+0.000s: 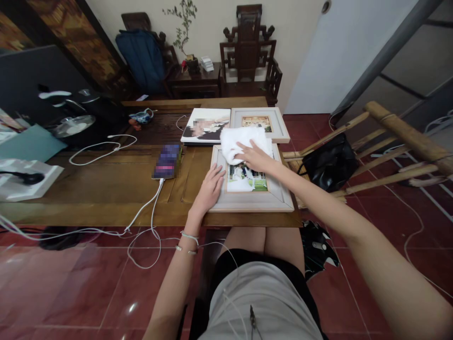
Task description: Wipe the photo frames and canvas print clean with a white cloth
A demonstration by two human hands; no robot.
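A pale wooden picture frame point(279, 197) with a colour photo lies flat at the near right edge of the wooden table point(106, 189). My left hand point(210, 186) rests flat on the frame's left border, fingers spread. My right hand point(256, 158) presses a white cloth point(240, 139) onto the upper part of the frame's glass. Just behind it lies a second, similar frame point(279, 127) and a flat photo print point(205, 125).
A phone point(166, 161) on a white charging cable lies left of the frame. More cables, a teal folder point(31, 144) and a kettle sit far left. A bamboo chair with a black bag point(327, 163) stands to the right. Dark wooden chairs line the back wall.
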